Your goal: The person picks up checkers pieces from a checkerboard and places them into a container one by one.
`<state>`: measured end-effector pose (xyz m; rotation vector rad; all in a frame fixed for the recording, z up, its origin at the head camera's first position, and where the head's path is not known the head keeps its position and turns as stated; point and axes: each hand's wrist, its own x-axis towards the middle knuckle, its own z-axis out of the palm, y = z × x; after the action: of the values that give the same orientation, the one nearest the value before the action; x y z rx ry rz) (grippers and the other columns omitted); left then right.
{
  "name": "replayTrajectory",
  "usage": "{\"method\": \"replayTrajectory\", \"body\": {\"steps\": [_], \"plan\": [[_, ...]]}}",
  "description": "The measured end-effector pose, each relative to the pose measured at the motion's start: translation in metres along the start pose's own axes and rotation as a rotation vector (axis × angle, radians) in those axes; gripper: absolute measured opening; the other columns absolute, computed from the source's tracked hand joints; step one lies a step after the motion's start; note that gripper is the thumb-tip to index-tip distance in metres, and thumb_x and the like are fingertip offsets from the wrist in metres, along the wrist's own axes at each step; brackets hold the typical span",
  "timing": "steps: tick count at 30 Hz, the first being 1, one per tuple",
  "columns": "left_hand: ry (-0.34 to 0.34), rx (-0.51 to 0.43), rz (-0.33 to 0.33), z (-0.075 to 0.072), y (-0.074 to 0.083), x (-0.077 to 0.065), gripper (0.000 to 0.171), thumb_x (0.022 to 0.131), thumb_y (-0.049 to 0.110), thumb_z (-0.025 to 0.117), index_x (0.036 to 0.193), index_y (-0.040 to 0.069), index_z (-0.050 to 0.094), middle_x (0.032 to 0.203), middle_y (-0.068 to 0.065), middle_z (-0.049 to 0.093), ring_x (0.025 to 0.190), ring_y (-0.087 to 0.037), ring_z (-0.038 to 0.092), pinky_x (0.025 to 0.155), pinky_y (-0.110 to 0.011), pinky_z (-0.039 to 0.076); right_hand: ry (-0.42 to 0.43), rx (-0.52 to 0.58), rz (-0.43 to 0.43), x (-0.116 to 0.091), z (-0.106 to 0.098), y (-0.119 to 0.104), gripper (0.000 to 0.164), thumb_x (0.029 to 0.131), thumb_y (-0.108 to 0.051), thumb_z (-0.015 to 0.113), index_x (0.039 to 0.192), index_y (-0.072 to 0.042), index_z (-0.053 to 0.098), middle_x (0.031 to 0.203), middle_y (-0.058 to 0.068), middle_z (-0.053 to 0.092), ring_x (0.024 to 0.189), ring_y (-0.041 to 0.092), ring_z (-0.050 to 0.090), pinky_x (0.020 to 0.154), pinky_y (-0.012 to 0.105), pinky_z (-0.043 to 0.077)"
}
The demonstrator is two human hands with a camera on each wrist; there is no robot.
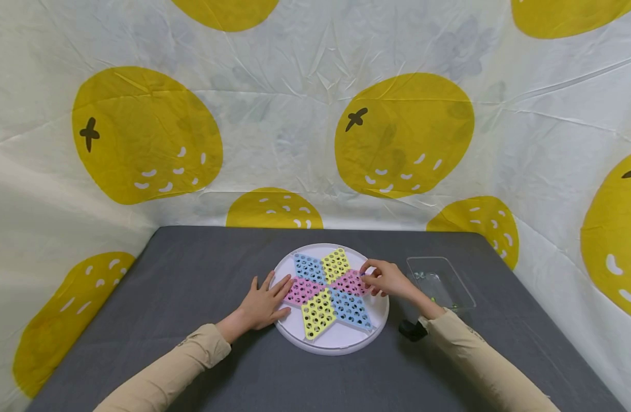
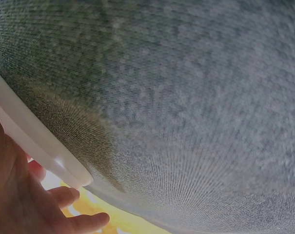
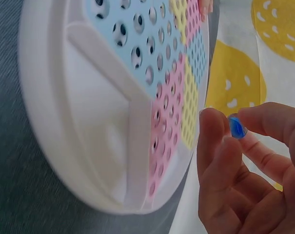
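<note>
A round white Chinese checkers board [image 1: 315,345] lies on the dark cloth, its star of pink, yellow and blue points full of holes. Between thumb and fingertips, my right hand [image 1: 390,278] pinches a blue marble [image 3: 237,127] over the right pink point. In the right wrist view that marble shows clear with a blue streak. My left hand [image 1: 263,302] rests with spread fingers on the board's left rim, the fingertips close to the left pink point. The left wrist view has the white rim [image 2: 49,148] beside that hand.
A clear plastic box [image 1: 452,274] with several small marbles stands right of the board, partly behind my right forearm. A black object [image 1: 412,330] shows below my right wrist. Patterned cloth with yellow fruit [image 1: 403,137] hangs behind the grey table [image 1: 217,252].
</note>
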<state>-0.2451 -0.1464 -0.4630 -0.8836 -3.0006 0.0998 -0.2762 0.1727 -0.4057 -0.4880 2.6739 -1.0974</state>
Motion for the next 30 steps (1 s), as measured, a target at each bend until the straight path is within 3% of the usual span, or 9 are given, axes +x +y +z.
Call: {"method": "replayTrajectory", "body": {"steps": [9, 17, 30], "plan": [[-0.002, 0.010, 0.000, 0.001, 0.000, 0.000, 0.065, 0.090, 0.050, 0.036, 0.143, 0.015, 0.022, 0.149, 0.000, 0.022, 0.134, -0.038, 0.020, 0.096, -0.063, 0.024, 0.029, 0.025, 0.022, -0.016, -0.019, 0.014, 0.023, 0.087, -0.013, 0.055, 0.106, 0.000, 0.054, 0.076, 0.022, 0.064, 0.060, 0.032, 0.062, 0.049, 0.035, 0.048], [-0.002, -0.007, 0.003, 0.000, 0.000, 0.000, 0.065, 0.090, 0.050, 0.037, 0.143, 0.015, 0.021, 0.149, -0.001, 0.021, 0.134, -0.039, 0.019, 0.096, -0.064, 0.023, 0.072, 0.005, 0.042, -0.029, -0.034, 0.023, 0.024, 0.087, -0.016, 0.055, 0.106, -0.001, 0.054, 0.071, 0.017, 0.063, 0.060, 0.030, 0.062, 0.050, 0.035, 0.049], [-0.009, -0.008, 0.002, 0.000, 0.000, 0.000, 0.065, 0.090, 0.050, 0.037, 0.143, 0.015, 0.022, 0.149, -0.001, 0.021, 0.134, -0.039, 0.019, 0.096, -0.064, 0.023, 0.085, -0.011, 0.039, -0.050, -0.059, 0.039, 0.023, 0.088, -0.018, 0.054, 0.105, -0.001, 0.054, 0.072, 0.018, 0.063, 0.060, 0.029, 0.062, 0.051, 0.039, 0.049]]}}
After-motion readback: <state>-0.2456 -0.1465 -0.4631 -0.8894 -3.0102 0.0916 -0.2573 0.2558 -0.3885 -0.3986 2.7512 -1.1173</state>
